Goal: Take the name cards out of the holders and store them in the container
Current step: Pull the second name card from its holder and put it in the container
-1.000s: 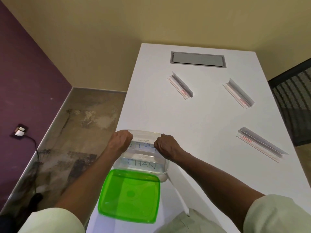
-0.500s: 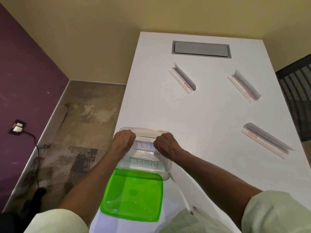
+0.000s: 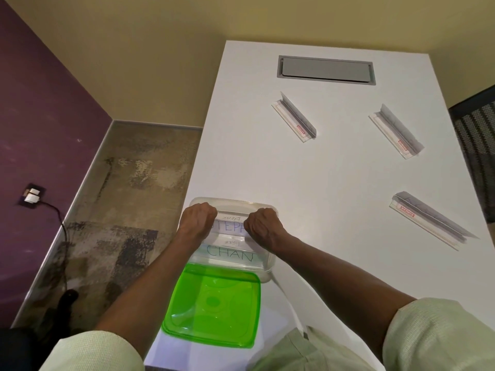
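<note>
A person leans over the near left corner of a long white table, both forearms reaching forward. A clear plastic container sits at the table's left edge, close to that corner. Both hands are inside it, curled into loose fists, knuckles up. The left hand and right hand each close over one end of a white name card with blue letters reading "STEP" between them; the rest is hidden by the right hand. Whether the fingers pinch the card or only press on it cannot be told. A second card lying nearer the person in the container reads "CHAN". Smaller handwritten slips show just beyond each card, too small to read surely.

A green lid lies flat, just on the near side of the container, touching or slightly tucked under its rim.

Three clear holders stand well apart across the right half of the table: one toward the far middle, one near the far right edge, and one along the right edge level with the container. The last shows faint writing; the others look blank.

A grey hatch is set flush into the far end of the table.
</note>
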### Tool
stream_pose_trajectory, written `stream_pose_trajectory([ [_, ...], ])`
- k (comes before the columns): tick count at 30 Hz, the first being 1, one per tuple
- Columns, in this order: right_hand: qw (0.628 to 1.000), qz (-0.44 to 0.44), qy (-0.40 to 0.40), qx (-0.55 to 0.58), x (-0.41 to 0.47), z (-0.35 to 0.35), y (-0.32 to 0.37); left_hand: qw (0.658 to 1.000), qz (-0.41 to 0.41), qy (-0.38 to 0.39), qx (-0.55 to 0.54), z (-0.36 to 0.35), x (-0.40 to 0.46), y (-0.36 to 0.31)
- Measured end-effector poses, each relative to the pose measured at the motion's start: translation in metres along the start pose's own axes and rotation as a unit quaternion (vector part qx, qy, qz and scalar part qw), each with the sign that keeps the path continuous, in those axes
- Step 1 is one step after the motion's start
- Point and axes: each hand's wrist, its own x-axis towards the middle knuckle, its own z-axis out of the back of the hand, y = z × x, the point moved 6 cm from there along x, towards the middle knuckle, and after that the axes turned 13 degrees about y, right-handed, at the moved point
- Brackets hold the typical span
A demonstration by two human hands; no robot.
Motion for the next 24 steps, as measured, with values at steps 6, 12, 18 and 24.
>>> stream_pose_trajectory([
  [6, 0.999, -0.015, -0.024, 0.029, -0.006, 0.008, -0.004, 0.978, -0.069, -0.183, 0.069, 0.010, -0.019, -0.009],
  [12, 0.999, -0.027, -0.042, 0.016, -0.026, 0.020, -0.003, 0.999, 0.035, -0.022, -0.024, 0.020, -0.013, -0.008],
  [18, 0.994, -0.061, -0.090, 0.020, -0.052, 0.034, -0.012, 0.994, 0.081, -0.014, -0.067, 0.034, -0.022, -0.008],
  [24, 0.983, -0.103, -0.147, 0.038, -0.086, 0.039, -0.033, 0.978, 0.097, -0.080, -0.165, 0.049, -0.034, -0.014],
])
